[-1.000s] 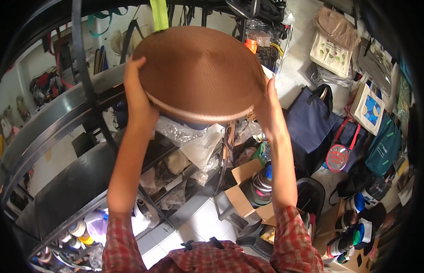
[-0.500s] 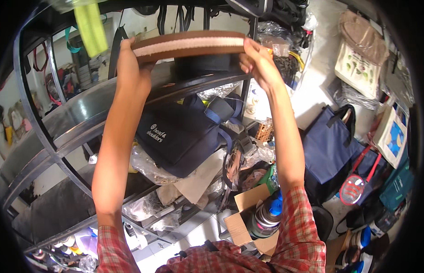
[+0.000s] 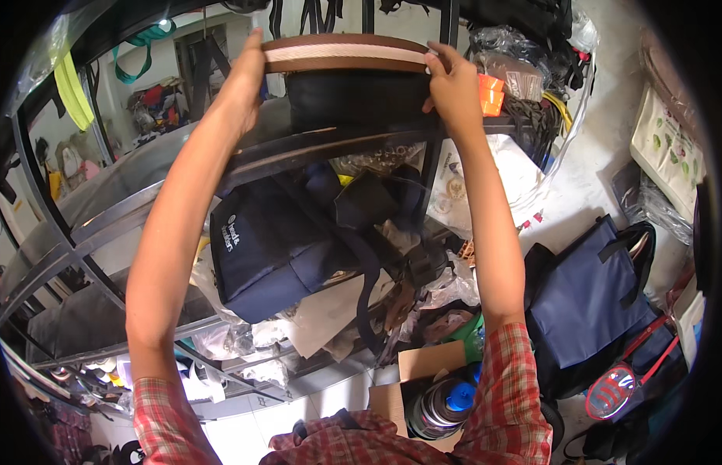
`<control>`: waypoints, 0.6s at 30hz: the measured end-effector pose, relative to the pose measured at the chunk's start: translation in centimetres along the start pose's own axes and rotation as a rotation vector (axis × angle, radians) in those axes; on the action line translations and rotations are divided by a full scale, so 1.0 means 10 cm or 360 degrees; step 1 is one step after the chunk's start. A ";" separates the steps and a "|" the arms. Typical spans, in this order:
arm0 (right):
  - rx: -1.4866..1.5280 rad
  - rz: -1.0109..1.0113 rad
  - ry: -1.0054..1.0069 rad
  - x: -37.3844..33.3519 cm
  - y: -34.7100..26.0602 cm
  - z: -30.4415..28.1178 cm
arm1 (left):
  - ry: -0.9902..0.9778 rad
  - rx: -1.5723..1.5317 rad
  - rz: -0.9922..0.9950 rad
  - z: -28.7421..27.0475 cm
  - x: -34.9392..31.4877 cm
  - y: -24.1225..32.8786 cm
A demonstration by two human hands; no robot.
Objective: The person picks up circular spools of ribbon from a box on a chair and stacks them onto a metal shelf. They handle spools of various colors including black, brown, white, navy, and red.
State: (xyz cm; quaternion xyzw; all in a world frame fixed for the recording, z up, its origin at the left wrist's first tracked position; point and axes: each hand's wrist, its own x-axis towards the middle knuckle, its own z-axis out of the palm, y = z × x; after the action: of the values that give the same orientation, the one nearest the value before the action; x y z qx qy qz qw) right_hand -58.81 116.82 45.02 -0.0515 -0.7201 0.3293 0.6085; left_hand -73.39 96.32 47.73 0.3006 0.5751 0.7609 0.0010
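A curved band of brown webbing (image 3: 345, 53) with a pale pink middle stripe spans between my two hands, roughly level. My left hand (image 3: 241, 89) is closed on its left end, and my right hand (image 3: 454, 89) grips the right end between thumb and fingers. Right beneath the band is a round black roll (image 3: 357, 101) on the metal shelf. Whether the band rests on that roll or is held just over it, I cannot tell. The side of the band turned away from me is hidden.
The black metal rack (image 3: 299, 143) crosses in front of me. Under its shelf sits a navy bag (image 3: 276, 240). Orange boxes (image 3: 490, 94) are beside my right hand. Lower down is an open cardboard box (image 3: 431, 360); a blue bag (image 3: 586, 291) stands at right.
The view has shifted. The brown webbing has levelled out, and more of the black roll shows beneath it. Both hands keep their hold on its ends.
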 end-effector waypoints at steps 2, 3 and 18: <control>-0.0291 -0.0393 0.0220 -0.01 0.27 0.11 | -0.0067 0.0369 -0.0106 0.06 -0.06 -0.07; -0.0594 -0.0801 0.0457 -0.02 0.32 0.16 | -0.0070 0.0387 -0.0097 0.05 -0.04 -0.06; 0.0056 -0.0518 0.0967 -0.18 0.58 0.12 | -0.0361 0.1003 -0.0120 -0.07 0.12 -0.03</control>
State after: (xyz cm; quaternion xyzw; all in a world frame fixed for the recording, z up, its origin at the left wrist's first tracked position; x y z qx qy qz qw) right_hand -61.38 120.03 40.35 -0.0212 -0.4991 0.2099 0.8404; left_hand -74.72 96.23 47.93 0.3474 0.7890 0.5068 0.0003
